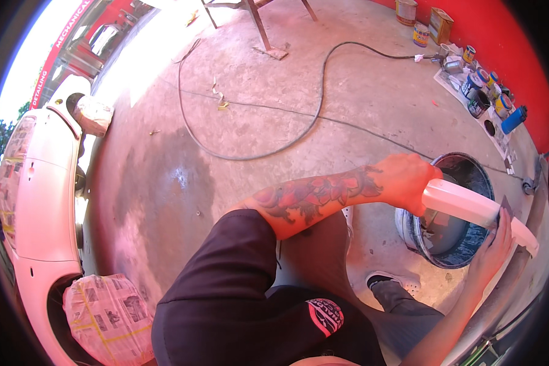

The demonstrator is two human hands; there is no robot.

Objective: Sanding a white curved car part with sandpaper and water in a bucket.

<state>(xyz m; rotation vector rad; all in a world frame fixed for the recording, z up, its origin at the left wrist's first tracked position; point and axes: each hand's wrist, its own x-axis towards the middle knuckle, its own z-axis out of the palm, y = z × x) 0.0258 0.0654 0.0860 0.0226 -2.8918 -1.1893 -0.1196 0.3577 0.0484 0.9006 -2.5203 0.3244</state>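
Note:
My left hand, at the end of a tattooed forearm, is closed around the near end of a long, white, slightly curved car trim piece. That piece is held slanting down to the right above a black bucket with cloudy liquid in it. Against the piece's right part my right hand presses a small dark grey sheet of sandpaper. The fingers of this hand wrap over the piece, and some of them are hidden behind it.
A pinkish-white car body with a paper-covered wheel stands at left. A dark hose curves across the concrete floor. Paint cans and a blue bottle line the red wall. Metal stand legs rise at the back.

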